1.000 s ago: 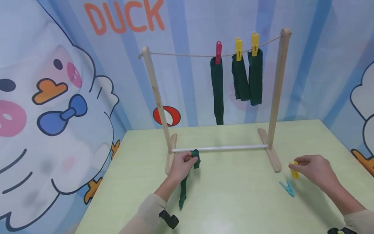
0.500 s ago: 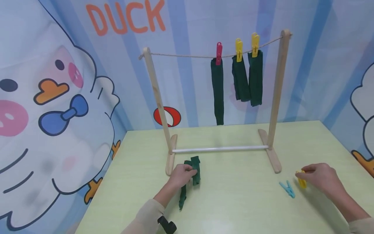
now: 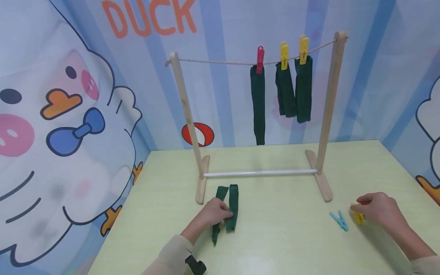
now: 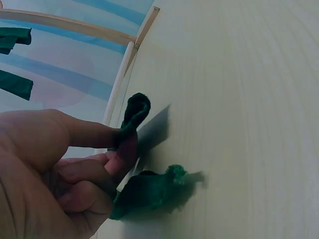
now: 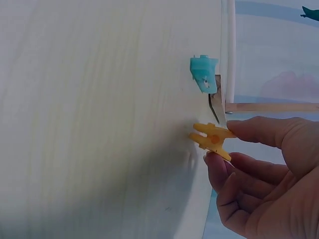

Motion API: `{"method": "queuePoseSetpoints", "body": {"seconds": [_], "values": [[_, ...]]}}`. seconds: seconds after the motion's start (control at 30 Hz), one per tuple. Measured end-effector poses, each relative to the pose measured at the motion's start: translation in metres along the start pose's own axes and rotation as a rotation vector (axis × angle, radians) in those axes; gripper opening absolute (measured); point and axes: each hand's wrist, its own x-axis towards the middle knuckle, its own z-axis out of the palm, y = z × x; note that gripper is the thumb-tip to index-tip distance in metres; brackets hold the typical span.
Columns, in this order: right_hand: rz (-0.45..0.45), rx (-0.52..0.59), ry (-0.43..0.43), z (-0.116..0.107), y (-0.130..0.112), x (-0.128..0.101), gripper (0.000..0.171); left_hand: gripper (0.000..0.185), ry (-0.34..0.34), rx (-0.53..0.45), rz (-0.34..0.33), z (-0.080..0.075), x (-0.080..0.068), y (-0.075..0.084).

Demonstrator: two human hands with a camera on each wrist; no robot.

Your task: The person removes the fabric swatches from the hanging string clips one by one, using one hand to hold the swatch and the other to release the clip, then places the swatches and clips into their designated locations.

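Observation:
In the head view my left hand [image 3: 212, 212] pinches a dark green cloth strip [image 3: 233, 198] between thumb and fingers, low over the table. Another dark green strip [image 3: 215, 233] lies just left of it, partly hidden by that hand. The left wrist view shows the pinched cloth [image 4: 135, 110] bent over at its top. My right hand [image 3: 378, 206] pinches a yellow clothespin [image 5: 215, 138] by its handle ends. Near it on the table is a light blue clothespin [image 3: 339, 220], apart from the fingers.
Across the table stands a wooden frame [image 3: 330, 107] with a rope [image 3: 220, 62] and a white bottom bar [image 3: 261, 173]. Several green strips hang toward its right, under a red clothespin [image 3: 260, 60] and yellow clothespins [image 3: 284, 55]. A printed curtain [image 3: 227, 23] backs the table.
My left hand has drawn the strip toward me and lower, so it now hangs straighter. The right hand has shifted slightly right and nearer with the yellow clothespin.

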Motion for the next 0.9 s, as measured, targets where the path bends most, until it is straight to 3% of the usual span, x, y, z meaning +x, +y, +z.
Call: {"method": "queuePoseSetpoints", "body": {"seconds": [0.4, 0.63, 0.9], "values": [[0.028, -0.072, 0.002, 0.010, -0.002, 0.001, 0.050, 0.029, -0.013, 0.065, -0.023, 0.002, -0.001, 0.000], [0.027, -0.076, -0.008, 0.010, -0.004, 0.001, 0.052, 0.031, -0.034, 0.099, 0.005, -0.001, -0.002, -0.001], [0.043, -0.067, -0.037, 0.013, -0.004, 0.000, 0.057, 0.033, -0.018, 0.180, -0.017, 0.001, -0.005, 0.002]]}}
